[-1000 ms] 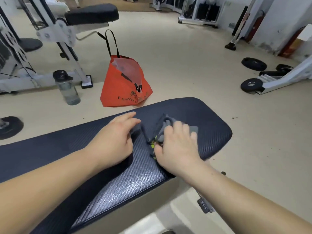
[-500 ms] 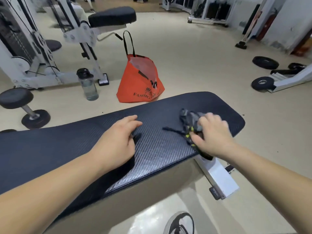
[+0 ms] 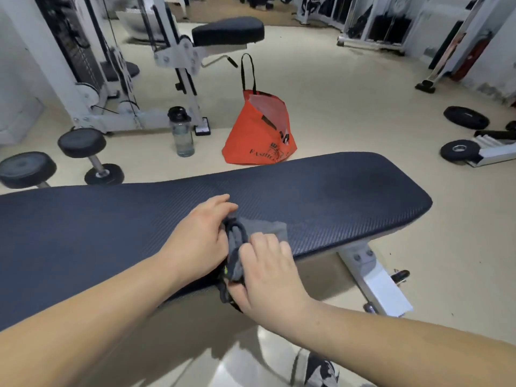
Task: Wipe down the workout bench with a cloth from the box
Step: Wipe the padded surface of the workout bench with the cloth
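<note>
My right grip [image 3: 268, 272] clutches cloth [image 3: 275, 229]; worktop [image 3: 349, 191] runs lengthwise to either side (left grip [image 3: 201, 238] touching cloth, hold unclear).

The right hand [image 3: 268, 272] covers much of the cloth [image 3: 275, 229], its fingers [image 3: 268, 243] blurred. The bench [image 3: 321, 196] runs off the left edge and hides the base of the bag [image 3: 251, 141] and part of its lettering. A shoe [image 3: 321, 370] is cut by the bottom edge
</note>
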